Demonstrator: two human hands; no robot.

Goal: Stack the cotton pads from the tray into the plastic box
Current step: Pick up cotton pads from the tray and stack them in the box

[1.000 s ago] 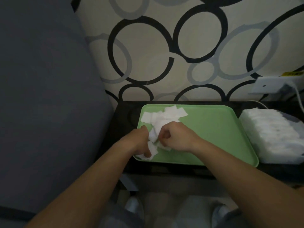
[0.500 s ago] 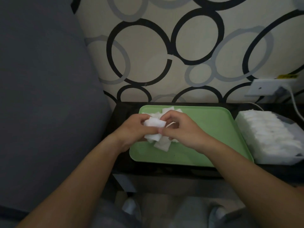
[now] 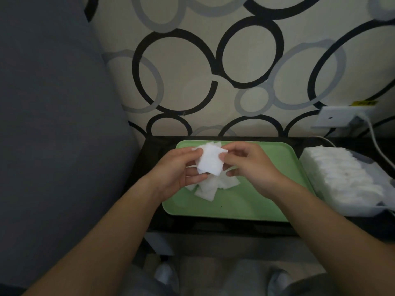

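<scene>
A green tray (image 3: 252, 201) lies on a dark table, with several white square cotton pads (image 3: 210, 188) loose on its left part. Above them my left hand (image 3: 178, 171) holds a small stack of cotton pads (image 3: 210, 160) in its curled fingers. My right hand (image 3: 249, 165) pinches the stack's right edge between thumb and fingers. To the right of the tray stands the clear plastic box (image 3: 361, 208), filled with rows of white pads (image 3: 342, 176).
The dark table (image 3: 154, 146) stands against a wall patterned with circles. A grey cushion (image 3: 53, 124) fills the left side. A white wall socket (image 3: 339, 117) with a cable (image 3: 374, 142) sits above the box. My knees and shoes show below.
Both hands have lifted off the tray with a few pads. The pads, bunched half a second ago, now sit as a flat square stack between both hands.
</scene>
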